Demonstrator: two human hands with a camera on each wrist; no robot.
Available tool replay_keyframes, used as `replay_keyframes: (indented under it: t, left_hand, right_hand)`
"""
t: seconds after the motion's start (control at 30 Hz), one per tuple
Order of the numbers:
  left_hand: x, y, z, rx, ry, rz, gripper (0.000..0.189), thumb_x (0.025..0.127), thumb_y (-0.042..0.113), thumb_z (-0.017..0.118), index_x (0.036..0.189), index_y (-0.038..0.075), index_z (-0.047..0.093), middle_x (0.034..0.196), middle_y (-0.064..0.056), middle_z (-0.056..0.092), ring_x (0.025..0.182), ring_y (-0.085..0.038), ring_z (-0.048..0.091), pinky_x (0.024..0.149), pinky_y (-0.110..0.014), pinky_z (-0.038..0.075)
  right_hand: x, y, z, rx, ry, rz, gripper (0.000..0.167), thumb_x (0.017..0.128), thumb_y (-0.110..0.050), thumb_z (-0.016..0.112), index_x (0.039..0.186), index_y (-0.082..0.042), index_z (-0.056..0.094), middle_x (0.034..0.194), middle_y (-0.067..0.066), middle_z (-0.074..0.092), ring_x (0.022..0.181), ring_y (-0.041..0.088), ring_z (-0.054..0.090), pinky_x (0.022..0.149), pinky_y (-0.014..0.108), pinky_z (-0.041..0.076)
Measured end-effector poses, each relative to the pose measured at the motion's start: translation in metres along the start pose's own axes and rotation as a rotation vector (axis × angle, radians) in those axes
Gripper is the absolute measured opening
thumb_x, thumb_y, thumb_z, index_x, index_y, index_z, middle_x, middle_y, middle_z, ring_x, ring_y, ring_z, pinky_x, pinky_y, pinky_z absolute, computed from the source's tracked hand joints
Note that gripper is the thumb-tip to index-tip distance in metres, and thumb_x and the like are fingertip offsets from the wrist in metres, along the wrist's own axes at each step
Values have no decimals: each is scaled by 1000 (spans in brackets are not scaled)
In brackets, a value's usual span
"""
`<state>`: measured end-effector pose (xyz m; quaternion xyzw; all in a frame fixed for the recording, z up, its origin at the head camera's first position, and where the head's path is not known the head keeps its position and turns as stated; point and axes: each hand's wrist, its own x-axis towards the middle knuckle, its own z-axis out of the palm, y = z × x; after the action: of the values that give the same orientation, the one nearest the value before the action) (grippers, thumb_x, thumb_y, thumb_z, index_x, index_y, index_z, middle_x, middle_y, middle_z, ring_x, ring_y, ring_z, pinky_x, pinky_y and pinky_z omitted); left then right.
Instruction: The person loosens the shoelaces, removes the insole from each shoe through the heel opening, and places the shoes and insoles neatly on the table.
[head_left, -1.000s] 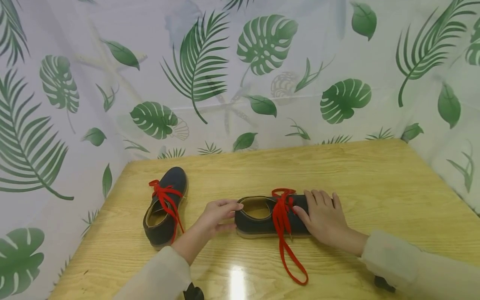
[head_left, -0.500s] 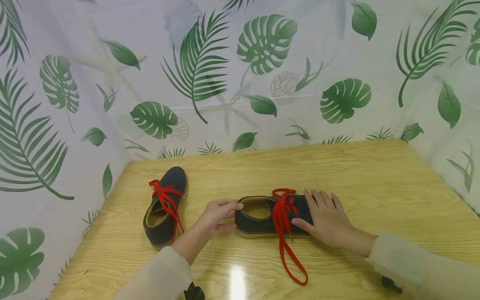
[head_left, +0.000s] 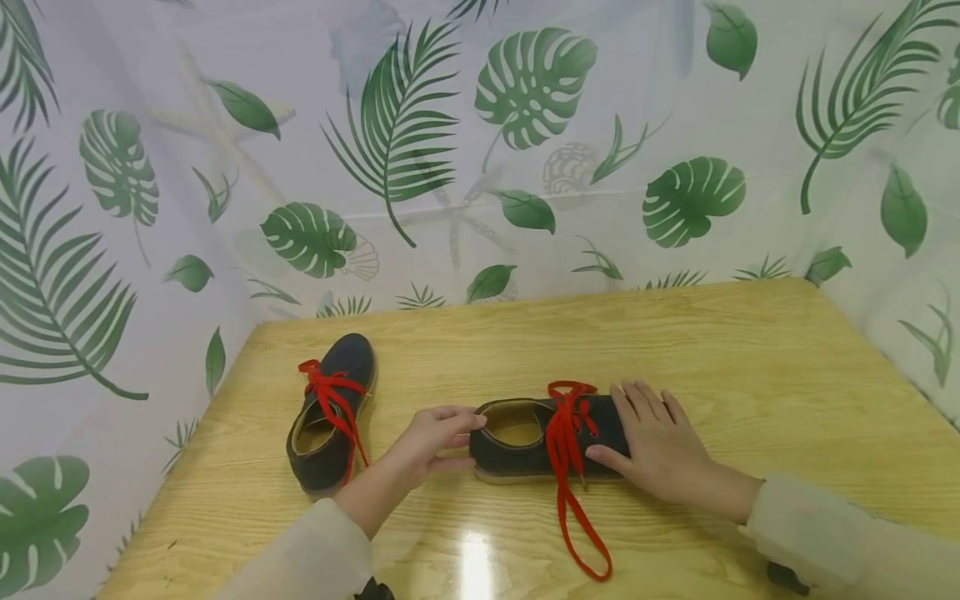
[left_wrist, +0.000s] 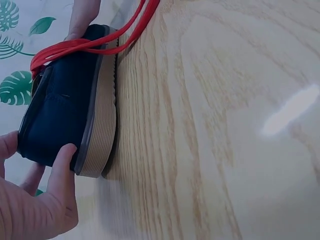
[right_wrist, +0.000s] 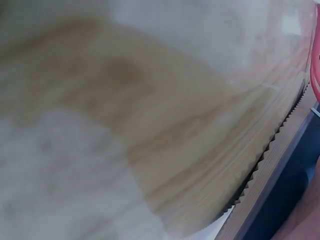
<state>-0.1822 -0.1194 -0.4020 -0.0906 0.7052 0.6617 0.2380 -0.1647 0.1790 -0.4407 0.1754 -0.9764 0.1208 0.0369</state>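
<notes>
A dark navy shoe (head_left: 501, 455) with loosely tied red laces (head_left: 562, 437) lies lengthwise across the table, its toe to the right. My left hand (head_left: 431, 443) holds its heel, the thumb at the collar and fingers against the back. The left wrist view shows that hand (left_wrist: 42, 200) around the heel above the tan sole (left_wrist: 100, 135). At the other end my right hand (head_left: 663, 442) rests over the toe with fingers extended, hiding the tip. One long lace loop trails onto the table towards me. Only a strip of the shoe's sole (right_wrist: 272, 167) shows in the right wrist view.
A matching shoe (head_left: 330, 417) with red laces stands at the left, its toe pointing away from me. The wooden table (head_left: 675, 333) meets a white, leaf-printed cloth backdrop (head_left: 450, 167) behind and at the sides.
My right hand has slid slightly to the right over the toe. The shoe has shifted slightly towards me, with my left hand still at its heel. The other shoe has not moved.
</notes>
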Motion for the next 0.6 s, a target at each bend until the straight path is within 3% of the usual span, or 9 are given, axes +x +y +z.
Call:
replay_keyframes:
  t: [0.4, 0.6]
  left_hand:
    - [-7, -2, 3, -11, 32, -1, 53, 87, 23, 66, 132, -1, 52, 131, -20, 52, 119, -36, 51, 82, -37, 58]
    - [-14, -7, 7, -52, 54, -13, 54, 87, 26, 67, 130, -4, 53, 119, -16, 60, 110, -28, 58, 85, -34, 57]
  right_hand:
    - [-6, -2, -1, -45, 10, -21, 94, 86, -69, 45, 143, 4, 32, 144, 26, 37, 132, 43, 33, 109, 63, 22]
    - [-10, -3, -1, -40, -4, -11, 96, 85, -71, 44, 144, 4, 32, 144, 26, 37, 132, 43, 33, 109, 64, 21]
